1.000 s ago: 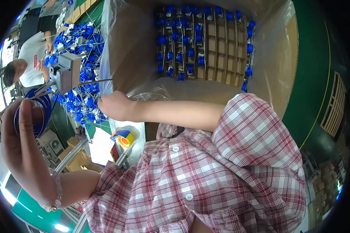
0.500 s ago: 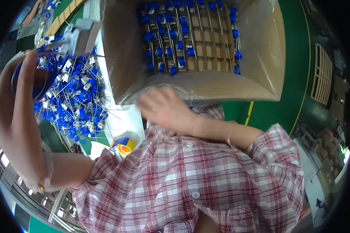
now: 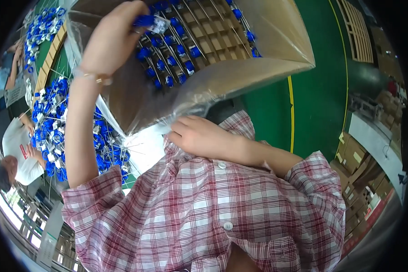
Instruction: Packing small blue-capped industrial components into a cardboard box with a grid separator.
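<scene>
My left hand (image 3: 109,45) reaches over the left part of a cardboard box, its fingers closed on a coil of blue wire (image 3: 143,21) with a clear-and-white tag hanging from it. Below it, cells of a cardboard divider (image 3: 220,41) hold rows of similar blue coils (image 3: 171,60) with long thin metal rods. At the near rim of the box (image 3: 276,68), my right hand (image 3: 199,137) is closed, with its curled fingers at the edge of the clear plastic liner (image 3: 197,99). The fingertips are partly hidden.
A large heap of tagged blue coils (image 3: 54,131) lies left of the box, with another pile (image 3: 43,29) beyond. A co-worker in white (image 3: 20,145) is at the far left. Green floor (image 3: 267,109) with yellow lines and a wooden pallet (image 3: 356,31) lie right.
My left hand has swung from over the heap at left to inside the box, carrying the blue coil. My right hand has settled at the liner's edge. The view has turned.
</scene>
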The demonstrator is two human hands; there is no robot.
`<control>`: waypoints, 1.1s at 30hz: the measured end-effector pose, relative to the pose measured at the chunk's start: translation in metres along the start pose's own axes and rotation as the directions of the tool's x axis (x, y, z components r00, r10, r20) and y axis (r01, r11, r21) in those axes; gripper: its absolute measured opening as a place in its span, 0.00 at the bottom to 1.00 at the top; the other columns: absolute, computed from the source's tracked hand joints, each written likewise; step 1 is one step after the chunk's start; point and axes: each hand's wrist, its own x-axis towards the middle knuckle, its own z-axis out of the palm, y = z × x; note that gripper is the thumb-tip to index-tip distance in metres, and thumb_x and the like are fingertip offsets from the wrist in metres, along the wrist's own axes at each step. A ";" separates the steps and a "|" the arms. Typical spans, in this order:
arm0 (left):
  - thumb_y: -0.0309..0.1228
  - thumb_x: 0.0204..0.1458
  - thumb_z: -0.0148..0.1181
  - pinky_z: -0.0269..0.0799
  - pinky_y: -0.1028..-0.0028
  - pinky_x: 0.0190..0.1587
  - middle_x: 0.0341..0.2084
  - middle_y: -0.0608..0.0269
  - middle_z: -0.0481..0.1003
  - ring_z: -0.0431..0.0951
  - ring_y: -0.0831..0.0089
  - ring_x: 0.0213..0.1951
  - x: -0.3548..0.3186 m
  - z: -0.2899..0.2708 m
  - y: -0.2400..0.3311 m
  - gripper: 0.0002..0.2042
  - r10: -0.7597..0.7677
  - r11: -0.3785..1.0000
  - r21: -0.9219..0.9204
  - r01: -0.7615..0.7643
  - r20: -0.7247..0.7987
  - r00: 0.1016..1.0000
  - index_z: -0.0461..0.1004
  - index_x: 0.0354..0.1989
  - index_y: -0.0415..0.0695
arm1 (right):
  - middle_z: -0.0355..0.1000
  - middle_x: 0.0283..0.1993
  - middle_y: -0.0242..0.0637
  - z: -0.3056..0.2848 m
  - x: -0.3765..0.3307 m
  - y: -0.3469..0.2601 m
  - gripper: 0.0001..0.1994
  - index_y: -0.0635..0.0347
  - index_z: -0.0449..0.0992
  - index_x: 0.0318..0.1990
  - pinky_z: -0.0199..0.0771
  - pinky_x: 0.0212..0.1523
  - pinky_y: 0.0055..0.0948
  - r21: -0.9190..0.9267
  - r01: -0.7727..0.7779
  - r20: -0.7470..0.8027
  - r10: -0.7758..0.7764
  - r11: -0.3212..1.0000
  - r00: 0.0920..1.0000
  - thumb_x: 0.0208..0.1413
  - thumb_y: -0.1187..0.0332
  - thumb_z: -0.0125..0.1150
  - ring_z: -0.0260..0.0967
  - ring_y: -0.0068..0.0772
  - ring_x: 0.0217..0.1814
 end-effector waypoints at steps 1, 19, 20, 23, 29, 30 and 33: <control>0.22 0.47 0.52 0.69 0.70 0.39 0.36 0.54 0.71 0.73 0.58 0.36 0.014 0.030 0.004 0.10 0.093 0.995 0.039 -0.092 -0.023 0.995 0.69 0.39 0.42 | 0.66 0.29 0.38 -0.026 -0.017 0.017 0.06 0.64 0.69 0.28 0.70 0.35 0.31 0.149 -0.047 0.297 0.001 0.988 0.955 0.44 0.71 0.55 0.67 0.36 0.32; 0.25 0.45 0.50 0.74 0.76 0.24 0.34 0.62 0.67 0.73 0.70 0.34 0.024 0.227 0.034 0.10 0.045 0.978 0.185 -0.097 0.266 0.963 0.66 0.37 0.42 | 0.73 0.37 0.48 -0.003 0.063 0.342 0.14 0.70 0.71 0.40 0.78 0.26 0.28 -0.188 -0.709 0.904 0.402 0.679 0.146 0.51 0.70 0.45 0.74 0.35 0.32; 0.25 0.45 0.50 0.74 0.76 0.24 0.34 0.62 0.67 0.73 0.70 0.34 0.022 0.229 0.031 0.10 0.033 0.980 0.182 -0.084 0.266 0.963 0.66 0.37 0.42 | 0.73 0.37 0.49 0.004 0.063 0.338 0.14 0.70 0.71 0.41 0.78 0.27 0.28 -0.130 -0.779 0.941 0.323 0.613 0.097 0.51 0.70 0.46 0.74 0.36 0.33; 0.27 0.41 0.51 0.74 0.77 0.22 0.31 0.61 0.66 0.72 0.71 0.31 0.023 0.236 0.024 0.08 0.035 0.970 0.232 -0.077 0.178 0.983 0.66 0.31 0.41 | 0.73 0.38 0.50 0.011 0.048 0.337 0.17 0.71 0.71 0.41 0.79 0.33 0.31 0.031 -0.948 0.976 0.193 0.317 0.097 0.55 0.65 0.41 0.74 0.39 0.34; 0.28 0.44 0.50 0.74 0.76 0.22 0.35 0.59 0.67 0.72 0.70 0.33 0.003 0.261 0.039 0.08 -0.112 0.980 0.182 0.080 0.172 0.979 0.68 0.32 0.39 | 0.67 0.43 0.47 0.039 0.001 0.325 0.17 0.65 0.65 0.45 0.74 0.42 0.39 0.137 -0.968 0.987 0.109 -0.208 0.116 0.54 0.61 0.40 0.71 0.45 0.41; 0.28 0.44 0.50 0.75 0.76 0.22 0.35 0.59 0.67 0.72 0.70 0.34 -0.002 0.265 0.045 0.08 -0.115 0.983 0.164 0.085 0.189 0.975 0.68 0.32 0.39 | 0.69 0.40 0.47 0.046 -0.008 0.323 0.15 0.65 0.68 0.41 0.74 0.39 0.39 0.185 -0.944 0.974 0.175 -0.272 0.140 0.53 0.62 0.42 0.72 0.46 0.37; 0.26 0.43 0.49 0.75 0.75 0.27 0.38 0.57 0.67 0.71 0.66 0.38 0.001 0.275 0.058 0.09 -0.126 0.987 0.135 0.091 0.277 0.953 0.67 0.34 0.38 | 0.68 0.34 0.41 0.052 -0.022 0.334 0.12 0.63 0.69 0.38 0.74 0.34 0.34 0.150 -0.973 0.965 0.239 -0.173 0.106 0.52 0.66 0.43 0.70 0.37 0.31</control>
